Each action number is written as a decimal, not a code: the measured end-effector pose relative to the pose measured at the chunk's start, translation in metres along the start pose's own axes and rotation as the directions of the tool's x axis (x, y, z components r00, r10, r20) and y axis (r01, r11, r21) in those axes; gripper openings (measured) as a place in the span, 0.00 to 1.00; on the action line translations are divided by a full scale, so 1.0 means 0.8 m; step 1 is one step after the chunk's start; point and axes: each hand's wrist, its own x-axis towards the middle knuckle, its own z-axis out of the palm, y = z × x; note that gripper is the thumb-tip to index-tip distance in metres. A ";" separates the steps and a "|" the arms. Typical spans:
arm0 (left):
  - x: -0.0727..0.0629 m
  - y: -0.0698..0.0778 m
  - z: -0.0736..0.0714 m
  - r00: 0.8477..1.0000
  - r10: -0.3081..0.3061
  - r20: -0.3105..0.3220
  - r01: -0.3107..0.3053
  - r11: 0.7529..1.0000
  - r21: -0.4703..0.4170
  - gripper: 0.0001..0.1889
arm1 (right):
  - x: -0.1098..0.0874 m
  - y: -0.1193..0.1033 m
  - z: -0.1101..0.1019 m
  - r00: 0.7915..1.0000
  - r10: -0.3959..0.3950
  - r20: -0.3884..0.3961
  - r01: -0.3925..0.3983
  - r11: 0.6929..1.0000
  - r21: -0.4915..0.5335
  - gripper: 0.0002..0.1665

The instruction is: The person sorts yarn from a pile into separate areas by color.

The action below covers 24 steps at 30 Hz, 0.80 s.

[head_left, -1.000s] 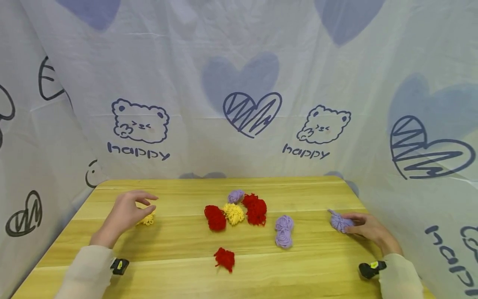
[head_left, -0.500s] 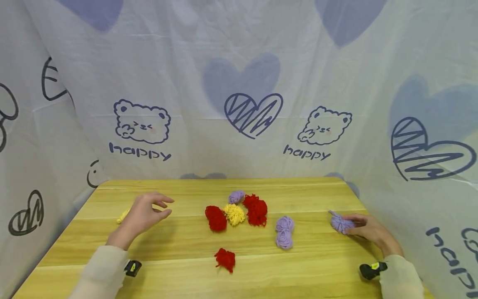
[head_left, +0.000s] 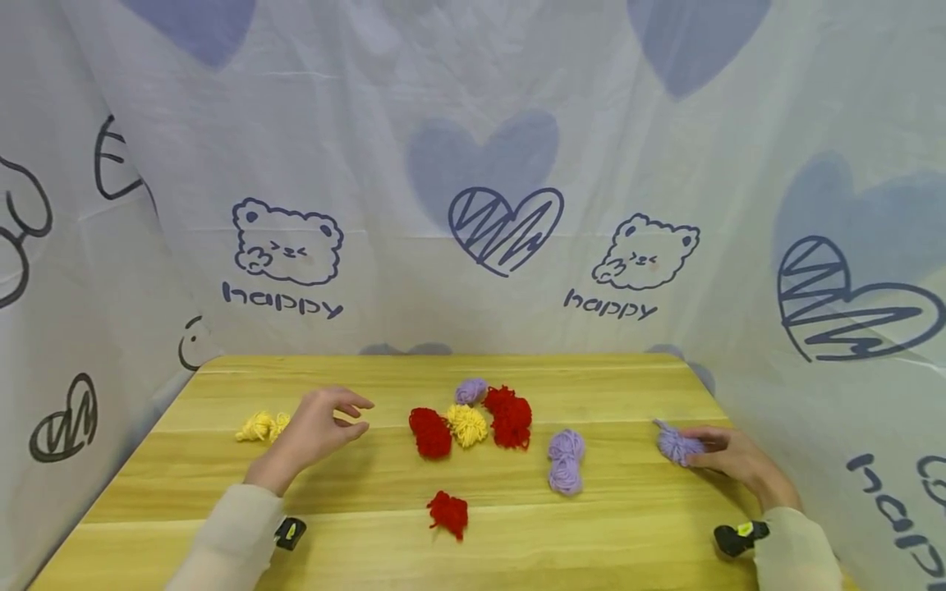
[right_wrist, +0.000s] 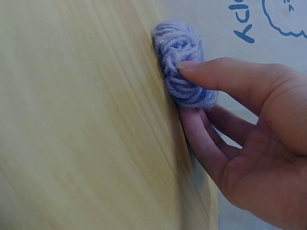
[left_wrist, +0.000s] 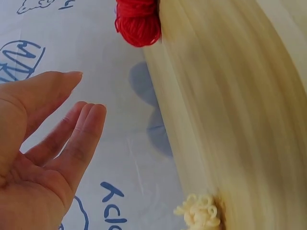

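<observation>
My right hand [head_left: 727, 461] pinches a small purple yarn bundle [head_left: 676, 444] at the right of the table; in the right wrist view the thumb presses on the bundle [right_wrist: 180, 50] and the other fingers lie under it. My left hand [head_left: 319, 428] hangs over the left part of the table with nothing in it, thumb and fingers apart. Behind its wrist lies yellow yarn [head_left: 259, 426], partly covered by the hand in the head view. A red yarn bundle [head_left: 430, 433] lies beyond the left fingertips.
Mid-table, a yellow bundle [head_left: 467, 425], a purple one [head_left: 470, 391] and a red one [head_left: 510, 419] sit close together. A purple bundle [head_left: 566, 462] lies to their right, a small red one [head_left: 448, 513] nearer the front. Printed cloth [head_left: 399, 271] hangs around the wooden table [head_left: 517, 550].
The left hand has moved right, away from the yellow yarn, which is now more exposed on the table. The right hand stays on the purple bundle. The head view has shifted slightly.
</observation>
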 end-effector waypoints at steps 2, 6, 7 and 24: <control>0.001 0.002 0.004 1.000 -0.002 0.004 0.002 1.000 -0.005 0.12 | 0.000 0.001 0.000 1.000 -0.006 0.006 0.006 1.000 -0.002 0.39; 0.002 0.004 0.011 1.000 0.014 0.007 -0.014 1.000 -0.017 0.12 | 0.002 0.001 0.001 1.000 -0.006 0.018 0.006 1.000 0.003 0.39; 0.002 0.005 0.013 1.000 0.017 0.007 -0.017 1.000 -0.018 0.12 | 0.002 0.001 0.001 1.000 -0.004 0.019 0.003 1.000 0.005 0.40; -0.003 0.009 0.027 1.000 0.015 0.020 -0.014 1.000 -0.026 0.12 | 0.001 0.005 -0.004 0.998 -0.039 0.041 0.041 0.999 -0.033 0.39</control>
